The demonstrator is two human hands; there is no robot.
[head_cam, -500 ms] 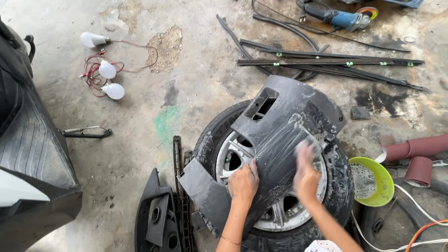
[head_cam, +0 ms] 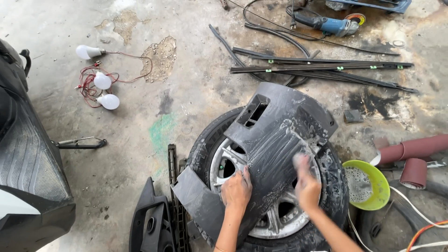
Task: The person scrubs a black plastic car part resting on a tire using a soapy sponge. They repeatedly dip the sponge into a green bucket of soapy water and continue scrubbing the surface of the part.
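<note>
A black plastic body panel (head_cam: 275, 135), wet with soapy foam, lies tilted across a car wheel (head_cam: 224, 161) with a silver rim that lies flat on the concrete. My left hand (head_cam: 236, 189) presses down on the panel's near edge with curled fingers and holds it still. My right hand (head_cam: 306, 183) is blurred by motion on the panel's foamy right side. A small pale grey pad (head_cam: 298, 160) shows under its fingertips; I cannot tell what kind of pad it is.
A green bowl of foamy water (head_cam: 366, 184) sits right of the wheel, beside dark red sandpaper rolls (head_cam: 410, 149). Long black trim strips (head_cam: 322, 67) and a blue angle grinder (head_cam: 329, 24) lie beyond. Three wired bulbs (head_cam: 102, 81) lie far left. A scooter's black body (head_cam: 23, 154) stands left; black plastic parts (head_cam: 154, 219) lie near.
My right hand has slid a little toward me across the foamy panel. The left hand stays on the near edge, and the panel and wheel have not shifted.
</note>
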